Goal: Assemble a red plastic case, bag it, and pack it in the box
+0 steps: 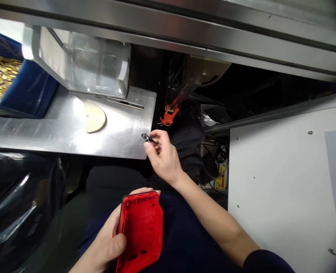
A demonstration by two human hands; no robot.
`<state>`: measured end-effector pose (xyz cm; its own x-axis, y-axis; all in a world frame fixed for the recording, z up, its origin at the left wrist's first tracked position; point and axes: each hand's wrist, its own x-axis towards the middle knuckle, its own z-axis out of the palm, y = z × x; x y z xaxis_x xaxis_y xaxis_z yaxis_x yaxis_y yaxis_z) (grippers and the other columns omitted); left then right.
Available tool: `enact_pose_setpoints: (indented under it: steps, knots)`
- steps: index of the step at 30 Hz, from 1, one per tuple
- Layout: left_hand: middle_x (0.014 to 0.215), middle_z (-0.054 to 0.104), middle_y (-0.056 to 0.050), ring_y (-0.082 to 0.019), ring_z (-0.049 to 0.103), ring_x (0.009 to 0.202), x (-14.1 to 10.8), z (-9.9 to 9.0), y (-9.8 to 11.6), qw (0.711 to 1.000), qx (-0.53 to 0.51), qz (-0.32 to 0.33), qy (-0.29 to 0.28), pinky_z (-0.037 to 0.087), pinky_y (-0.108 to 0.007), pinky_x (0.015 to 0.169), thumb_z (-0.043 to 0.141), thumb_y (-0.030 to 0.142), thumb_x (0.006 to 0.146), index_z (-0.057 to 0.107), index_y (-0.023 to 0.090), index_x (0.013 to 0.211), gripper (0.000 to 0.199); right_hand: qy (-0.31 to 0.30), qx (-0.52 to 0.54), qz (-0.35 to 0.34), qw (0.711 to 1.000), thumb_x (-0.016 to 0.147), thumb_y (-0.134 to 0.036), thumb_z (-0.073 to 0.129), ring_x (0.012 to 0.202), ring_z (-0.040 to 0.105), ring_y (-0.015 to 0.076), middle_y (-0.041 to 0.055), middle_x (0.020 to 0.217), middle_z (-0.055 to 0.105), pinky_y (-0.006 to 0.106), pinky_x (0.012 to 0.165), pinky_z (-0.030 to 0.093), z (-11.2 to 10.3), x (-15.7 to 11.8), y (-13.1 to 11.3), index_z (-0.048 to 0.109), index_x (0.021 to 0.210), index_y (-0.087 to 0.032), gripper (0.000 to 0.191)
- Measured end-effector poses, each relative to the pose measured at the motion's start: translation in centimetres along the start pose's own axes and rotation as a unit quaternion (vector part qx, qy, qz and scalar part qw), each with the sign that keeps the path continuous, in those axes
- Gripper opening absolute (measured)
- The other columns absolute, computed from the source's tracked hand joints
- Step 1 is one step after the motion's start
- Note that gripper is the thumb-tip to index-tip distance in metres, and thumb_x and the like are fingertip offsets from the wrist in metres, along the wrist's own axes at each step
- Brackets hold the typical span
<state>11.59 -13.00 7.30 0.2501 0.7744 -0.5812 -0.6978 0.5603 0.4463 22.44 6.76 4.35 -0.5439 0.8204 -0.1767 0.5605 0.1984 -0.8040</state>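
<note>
Red plastic housing shell [142, 229] is held above the lap by the left hand [108, 244], which is clamped on one side wall, the thumb laid by the rim and the fingers wrapped behind; its open face is turned upward. Ahead of that hand and to its right, a small dark plier-like tool [146, 137], its exact kind too small to be told, is pinched between the thumb and fingers of the right hand [166, 157]. The tool's metal head is pointed leftward at the edge of the steel worktop [122, 134]; whether the surface is touched cannot be told.

With the shell gripped mainly along one side, it could be tipped or dropped were the left thumb to slip. Should the tool be loosened by the light pinch at that edge, it could be lost into the dark gap beyond the right hand, where an orange air-gun-like tool [168, 116] is seen. Were the tool brought to the shell tip first, the red wall could be scratched or the left thumb nicked. By a wide leftward sweep of the right hand, the cream disc [95, 118] and the slim knife-like tool [125, 102] could be knocked.
</note>
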Motion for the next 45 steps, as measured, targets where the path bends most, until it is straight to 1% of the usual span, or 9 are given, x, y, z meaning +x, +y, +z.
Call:
enact_pose_setpoints:
  steps: [4,8,13,20,24,29,34,40,45]
  knots:
    - [0.161,0.044,-0.016,-0.042,0.053,0.137,-1.0,-0.2,0.2,0.997,0.024,0.029,0.064,0.047,-0.049,0.111,0.082,0.077,0.059,0.047,0.029,0.149,0.108,-0.085,-0.216,-0.065,0.971,0.106,-0.035,0.047,0.096,0.069,0.0210,0.0052,0.112,0.070,0.030,0.079,0.052,3.7,3.3,0.6,0.050,0.124,-0.022,0.023]
    - [0.155,0.051,-0.017,-0.042,0.049,0.140,-1.8,-0.3,0.4,0.995,0.054,0.047,0.073,0.047,-0.047,0.111,0.088,0.072,0.056,0.046,0.029,0.149,0.110,-0.089,-0.267,-0.081,0.956,0.110,-0.039,0.039,0.109,0.066,0.0222,0.0084,0.122,0.068,0.032,0.089,0.051,4.9,4.3,0.5,0.047,0.131,-0.022,0.029]
    - [0.152,0.053,-0.017,-0.042,0.056,0.135,-2.4,-0.2,0.4,0.996,0.030,0.061,0.061,0.043,-0.048,0.114,0.093,0.067,0.052,0.046,0.029,0.149,0.115,-0.143,-0.295,-0.086,0.941,0.106,-0.043,0.048,0.088,0.069,0.0259,0.0075,0.106,0.073,0.035,0.074,0.052,5.3,5.3,-0.6,0.052,0.117,-0.022,0.024]
    - [0.155,0.050,-0.019,-0.043,0.057,0.133,-2.9,-0.5,0.4,0.997,0.001,0.073,0.027,0.044,-0.055,0.112,0.091,0.068,0.056,0.046,0.031,0.149,0.110,-0.078,-0.279,-0.099,0.952,0.104,-0.042,0.054,0.114,0.056,0.0287,0.0118,0.119,0.061,0.043,0.101,0.045,6.8,6.1,-0.7,0.059,0.116,-0.020,0.025]
    - [0.151,0.054,-0.019,-0.043,0.057,0.132,-2.8,-0.7,0.7,0.997,0.015,0.077,0.013,0.045,-0.053,0.110,0.089,0.071,0.055,0.046,0.030,0.149,0.112,-0.047,-0.267,-0.081,0.959,0.094,-0.049,0.071,0.117,0.053,0.0292,0.0130,0.127,0.055,0.043,0.105,0.044,6.8,6.2,0.4,0.060,0.126,-0.019,0.045]
    - [0.144,0.061,-0.014,-0.037,0.060,0.130,-2.4,-0.9,1.6,0.989,0.135,0.037,0.039,0.046,-0.044,0.111,0.090,0.059,0.065,0.047,0.031,0.149,0.098,-0.102,-0.027,-0.074,0.992,0.102,-0.039,0.062,0.104,0.061,0.0185,0.0062,0.115,0.060,0.031,0.096,0.050,2.4,3.0,-1.3,0.068,0.118,-0.021,0.026]
    - [0.144,0.062,-0.011,-0.038,0.060,0.128,-1.5,-1.3,2.0,0.980,0.189,0.055,0.021,0.048,-0.046,0.110,0.084,0.054,0.074,0.050,0.028,0.148,0.086,-0.336,0.238,-0.082,0.908,0.099,-0.040,0.065,0.102,0.066,0.0162,0.0027,0.107,0.067,0.029,0.095,0.052,-1.5,-2.5,-4.1,0.076,0.109,-0.022,0.023]
    - [0.146,0.062,-0.011,-0.040,0.059,0.130,-0.8,-1.6,1.1,0.986,0.149,0.054,0.056,0.049,-0.046,0.110,0.083,0.057,0.074,0.054,0.028,0.147,0.084,-0.200,0.239,0.012,0.950,0.099,-0.033,0.065,0.085,0.064,0.0139,0.0008,0.092,0.067,0.027,0.081,0.051,-0.1,-4.9,-2.5,0.073,0.086,-0.019,0.021]
    - [0.145,0.064,-0.014,-0.044,0.063,0.126,-1.3,-1.3,1.2,0.989,-0.073,0.032,0.126,0.056,-0.049,0.102,0.075,0.071,0.074,0.053,0.029,0.149,0.089,-0.066,0.115,-0.007,0.991,0.100,-0.027,0.063,0.085,0.062,0.0140,0.0001,0.087,0.065,0.028,0.082,0.048,-1.6,-5.1,-1.0,0.068,0.079,-0.019,0.023]
